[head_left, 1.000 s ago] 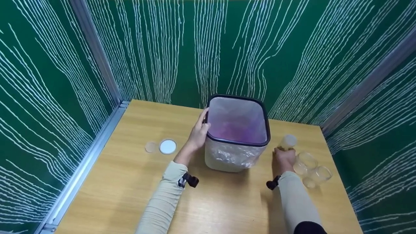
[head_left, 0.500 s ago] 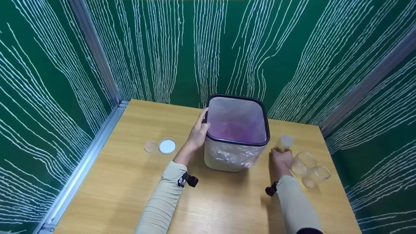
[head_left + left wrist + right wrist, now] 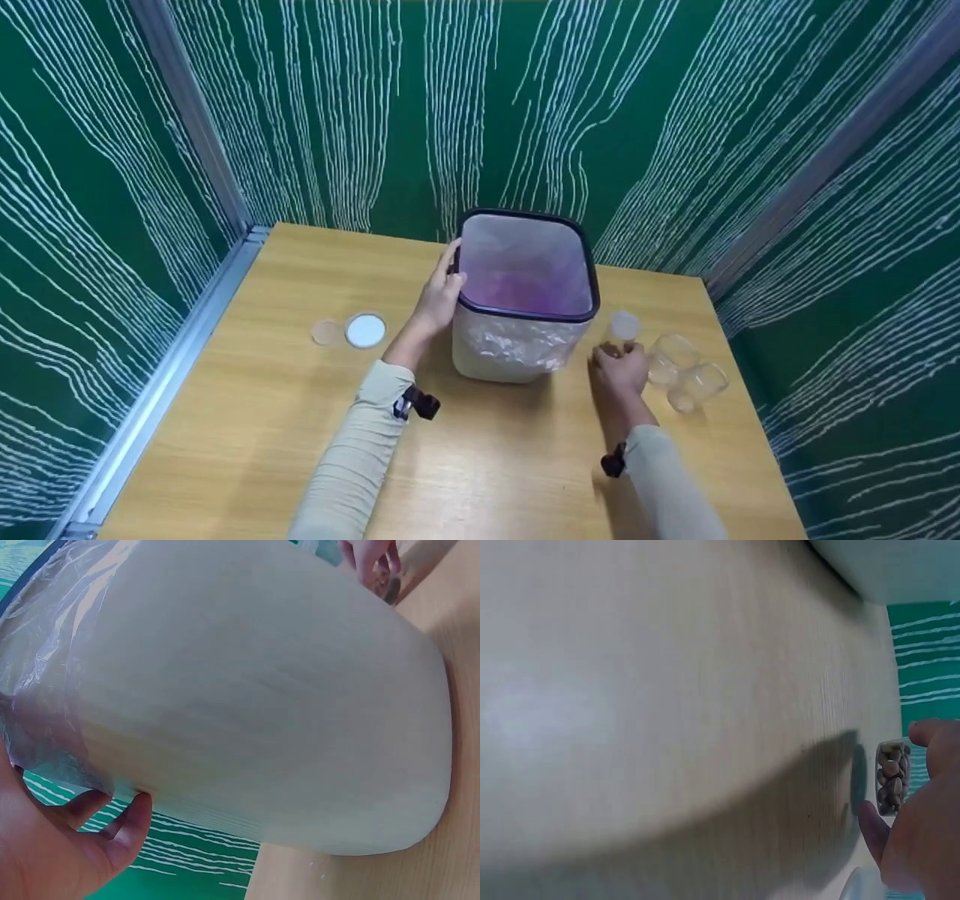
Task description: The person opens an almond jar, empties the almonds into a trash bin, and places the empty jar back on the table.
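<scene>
Overhead, wooden table (image 3: 262,420), green walls (image 3: 675,112), left hand (image 3: 439,296) gripping bin (image 3: 517,352), right hand (image 3: 621,369) gripping jar (image 3: 622,330).

1. Two round lids, one white (image 3: 365,330) and one clear (image 3: 326,332), lie touching on the desk (image 3: 247,420), far left.
2. Two empty clear jars (image 3: 686,375) lie at right.
3. Green patterned walls (image 3: 375,112) surround the desk.

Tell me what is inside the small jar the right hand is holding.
The right wrist view shows the small jar holding brownish, nut-like pieces; what they are exactly cannot be told. The fingers of the right hand cover part of its wall, and the head view shows a pale lid on top.
</scene>
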The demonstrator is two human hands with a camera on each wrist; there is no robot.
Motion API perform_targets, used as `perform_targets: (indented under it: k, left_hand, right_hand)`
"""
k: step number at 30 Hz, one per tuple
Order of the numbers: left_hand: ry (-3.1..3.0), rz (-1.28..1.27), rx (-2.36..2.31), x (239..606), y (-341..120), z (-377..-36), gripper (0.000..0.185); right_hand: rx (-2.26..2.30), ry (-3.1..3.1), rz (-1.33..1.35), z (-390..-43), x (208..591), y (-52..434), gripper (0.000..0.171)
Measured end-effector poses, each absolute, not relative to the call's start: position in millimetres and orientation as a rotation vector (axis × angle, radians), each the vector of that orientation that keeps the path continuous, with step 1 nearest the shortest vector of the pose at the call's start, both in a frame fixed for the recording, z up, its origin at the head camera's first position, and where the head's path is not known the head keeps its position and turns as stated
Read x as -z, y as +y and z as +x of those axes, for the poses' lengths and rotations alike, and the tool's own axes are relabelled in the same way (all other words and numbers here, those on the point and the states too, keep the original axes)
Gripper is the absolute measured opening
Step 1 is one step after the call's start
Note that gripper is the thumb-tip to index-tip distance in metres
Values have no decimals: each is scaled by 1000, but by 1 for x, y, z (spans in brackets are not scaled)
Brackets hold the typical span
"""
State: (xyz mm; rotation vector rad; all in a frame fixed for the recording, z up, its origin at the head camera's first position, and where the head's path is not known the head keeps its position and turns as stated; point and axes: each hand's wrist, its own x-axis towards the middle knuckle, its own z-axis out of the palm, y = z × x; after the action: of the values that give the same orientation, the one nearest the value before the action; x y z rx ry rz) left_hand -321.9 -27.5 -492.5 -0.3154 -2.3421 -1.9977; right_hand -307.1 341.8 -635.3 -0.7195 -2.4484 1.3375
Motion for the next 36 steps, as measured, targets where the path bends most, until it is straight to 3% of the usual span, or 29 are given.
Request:
perform_targets:
  k: [5, 19, 27, 36]
  left_hand:
    - [-2360, -305, 1981, 493, -31, -321, 58]
    - [-2448, -280, 1981, 493, -36, -320, 55]
    - [-2449, -236, 2037, 492, -41, -320, 53]
    - [-2448, -362, 1961, 488, -41, -321, 57]
  right_hand:
    - [-1307, -2394, -604, -286, 634, 329, 51]
    - [-1493, -2178, -465, -229, 617, 298, 44]
    - [-1618, -2110, -361, -202, 600, 283, 52]
    - [-1485, -2195, -353, -184, 572, 272, 47]
